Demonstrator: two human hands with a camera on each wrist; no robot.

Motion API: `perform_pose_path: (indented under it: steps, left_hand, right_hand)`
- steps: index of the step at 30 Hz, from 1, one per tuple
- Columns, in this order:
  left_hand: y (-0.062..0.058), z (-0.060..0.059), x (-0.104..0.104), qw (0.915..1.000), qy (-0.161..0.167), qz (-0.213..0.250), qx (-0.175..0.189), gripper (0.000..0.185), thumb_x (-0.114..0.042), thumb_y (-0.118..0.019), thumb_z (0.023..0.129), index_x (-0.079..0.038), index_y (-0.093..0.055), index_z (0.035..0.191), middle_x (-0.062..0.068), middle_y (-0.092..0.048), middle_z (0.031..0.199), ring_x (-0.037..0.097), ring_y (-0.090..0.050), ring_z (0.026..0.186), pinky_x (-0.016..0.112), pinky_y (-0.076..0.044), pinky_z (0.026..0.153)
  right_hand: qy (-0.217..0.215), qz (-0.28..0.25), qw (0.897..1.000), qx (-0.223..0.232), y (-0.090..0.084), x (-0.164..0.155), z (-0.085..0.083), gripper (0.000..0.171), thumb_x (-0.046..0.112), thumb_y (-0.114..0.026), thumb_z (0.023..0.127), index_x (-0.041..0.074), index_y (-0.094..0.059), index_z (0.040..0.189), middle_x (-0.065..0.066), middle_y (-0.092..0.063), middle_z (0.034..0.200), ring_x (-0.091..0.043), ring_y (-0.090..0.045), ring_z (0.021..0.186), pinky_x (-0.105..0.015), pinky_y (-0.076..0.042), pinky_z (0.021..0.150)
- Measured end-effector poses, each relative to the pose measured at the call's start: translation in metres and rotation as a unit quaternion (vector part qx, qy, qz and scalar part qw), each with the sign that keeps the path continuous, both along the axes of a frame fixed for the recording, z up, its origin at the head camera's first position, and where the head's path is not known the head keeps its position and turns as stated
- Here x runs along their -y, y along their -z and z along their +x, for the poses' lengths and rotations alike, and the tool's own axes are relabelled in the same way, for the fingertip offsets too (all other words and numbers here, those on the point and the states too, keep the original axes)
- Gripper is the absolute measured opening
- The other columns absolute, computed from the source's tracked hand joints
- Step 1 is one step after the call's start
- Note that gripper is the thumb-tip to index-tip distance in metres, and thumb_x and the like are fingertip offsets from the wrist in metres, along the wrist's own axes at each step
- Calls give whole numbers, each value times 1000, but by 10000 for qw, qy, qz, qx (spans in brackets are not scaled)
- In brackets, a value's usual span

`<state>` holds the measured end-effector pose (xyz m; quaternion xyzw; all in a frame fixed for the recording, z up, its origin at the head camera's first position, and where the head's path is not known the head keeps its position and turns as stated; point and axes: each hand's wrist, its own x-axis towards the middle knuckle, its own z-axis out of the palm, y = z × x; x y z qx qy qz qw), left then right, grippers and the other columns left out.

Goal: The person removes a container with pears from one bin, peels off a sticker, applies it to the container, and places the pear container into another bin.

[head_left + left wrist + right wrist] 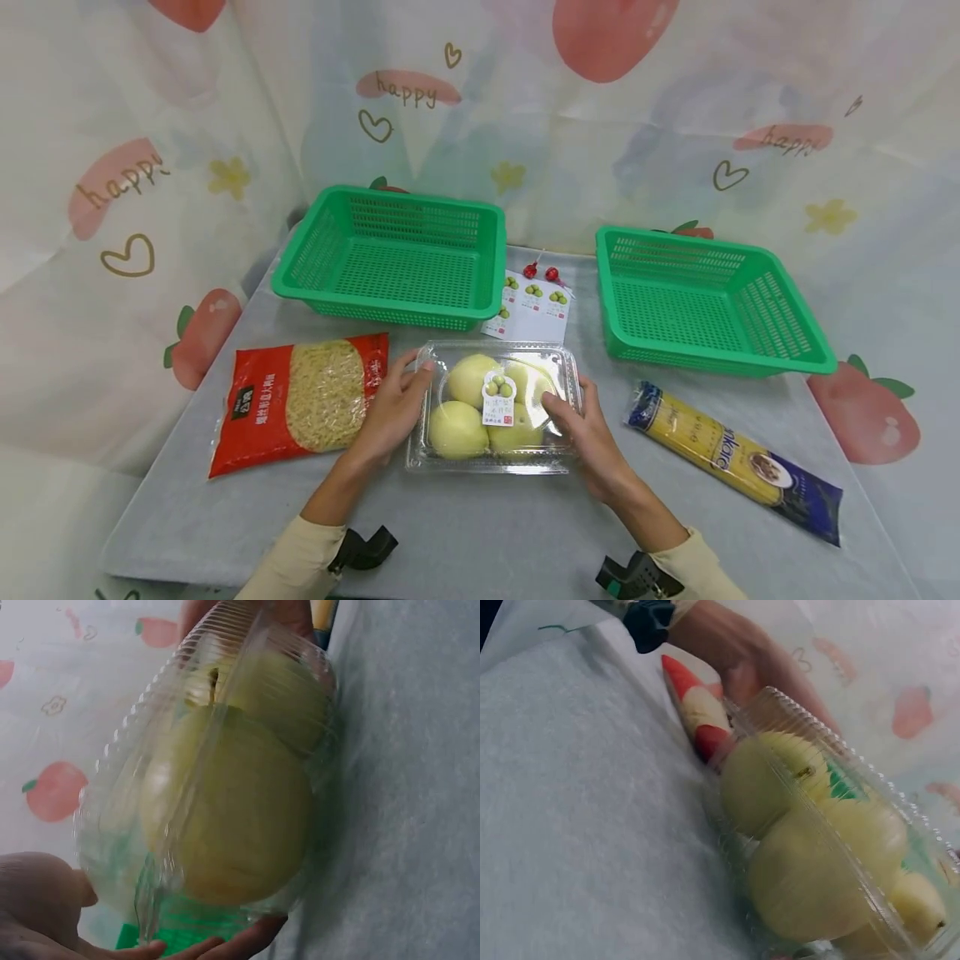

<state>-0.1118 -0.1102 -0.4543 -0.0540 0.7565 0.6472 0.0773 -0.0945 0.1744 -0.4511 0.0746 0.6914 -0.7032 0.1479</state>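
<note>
Clamshell of pears (pixel 495 406): clear plastic box, lid closed, four pale green fruits inside, a small label on top; sits flat on the grey tabletop (pixel 487 533), front centre.
Left hand (pixel 393 408): on the box's left end; fingers curved round the edge, thumb up near the corner; gripping it.
Right hand (pixel 585 429): on the box's right end; fingers curled over the lid's edge; gripping likewise.
Step in hand: by my reading, a two-handed hold just taken; box not yet off the tabletop.
Next move calls for: an even lift, both ends level, light squeeze so the lid stays shut.
Baskets: two green ones, left (pixel 393 254) and right (pixel 705 300), behind the box.
Nearby: noodle packet (pixel 300 402) just left; spaghetti packet (pixel 738 458) to the right; sticker sheet (pixel 532 304) between the baskets.
</note>
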Motion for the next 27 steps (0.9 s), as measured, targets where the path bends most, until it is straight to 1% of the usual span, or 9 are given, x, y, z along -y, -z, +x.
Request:
perform_pose_path:
  steps: [3, 6, 8, 10, 13, 16, 20, 24, 27]
  left_hand:
    - [1, -2, -5, 9996, 192, 171, 95, 64, -51, -47, 112, -16, -36, 164, 26, -55, 153, 44, -52, 143, 63, -40, 117]
    - [2, -5, -10, 9980, 382, 488, 156, 59, -47, -45, 113, -16, -38, 163, 25, -57, 150, 41, -56, 136, 55, -54, 103]
    - [3, -7, -14, 9963, 470, 702, 182, 56, -42, -45, 114, -16, -39, 163, 23, -58, 147, 38, -58, 131, 47, -60, 90]
    - [2, -10, -18, 9948, 547, 846, 179, 53, -40, -45, 115, -15, -41, 162, 23, -58, 145, 38, -59, 129, 43, -62, 84]
    - [-1, -15, -26, 9939, 637, 887, 157, 53, -38, -44, 115, -14, -43, 162, 23, -58, 147, 40, -61, 129, 44, -64, 82]
    - [-5, -22, -37, 9921, 814, 956, 53, 52, -40, -41, 115, -14, -45, 160, 23, -56, 150, 42, -61, 131, 47, -65, 83]
    - [-11, -34, -53, 9845, 1253, 1225, -44, 48, -35, -41, 116, -13, -47, 158, 22, -57, 150, 41, -64, 128, 47, -65, 80]
    - [-16, -52, -73, 9760, 1683, 1384, 74, 42, -27, -45, 115, -12, -52, 154, 20, -63, 143, 36, -70, 118, 47, -66, 80]
    - [-19, -68, -93, 9734, 1879, 1306, 140, 40, -26, -49, 113, -12, -56, 150, 18, -68, 136, 34, -72, 115, 45, -66, 81]
  right_hand:
    - [268, -143, 9995, 47, -2, -11, 2, 52, 30, -57, 108, 28, -29, 152, -11, -53, 137, -31, -63, 122, -37, -57, 89]
    - [433, -352, 9984, -29, -7, -22, 6, 44, 27, -55, 109, 27, -32, 146, -10, -53, 128, -23, -68, 103, -41, -61, 82]
    - [442, -331, 9984, -130, -12, -30, 10, 41, 27, -53, 110, 28, -32, 146, -10, -51, 129, -21, -69, 103, -44, -62, 83]
    - [395, -242, 9985, -279, -18, -39, 15, 41, 28, -51, 112, 28, -30, 147, -13, -49, 134, -23, -70, 106, -48, -63, 84]
    - [237, 51, 9985, -498, -31, -52, 20, 45, 31, -46, 114, 28, -25, 153, -20, -40, 146, -33, -66, 119, -49, -62, 86]
    - [140, 237, 9969, -731, -44, -69, 22, 44, 32, -42, 115, 26, -22, 154, -23, -33, 152, -30, -66, 122, -46, -63, 86]
    - [178, 190, 9949, -979, -59, -95, 23, 39, 31, -40, 116, 28, -22, 151, -15, -42, 144, -14, -73, 111, -40, -65, 83]
    - [242, 49, 9935, -1114, -73, -123, 20, 40, 30, -38, 116, 31, -20, 152, -5, -46, 136, -15, -73, 108, -40, -65, 78]
    - [424, 48, 9930, -1104, -81, -142, 15, 42, 34, -39, 115, 34, -20, 152, -1, -42, 138, -14, -69, 111, -39, -65, 79]
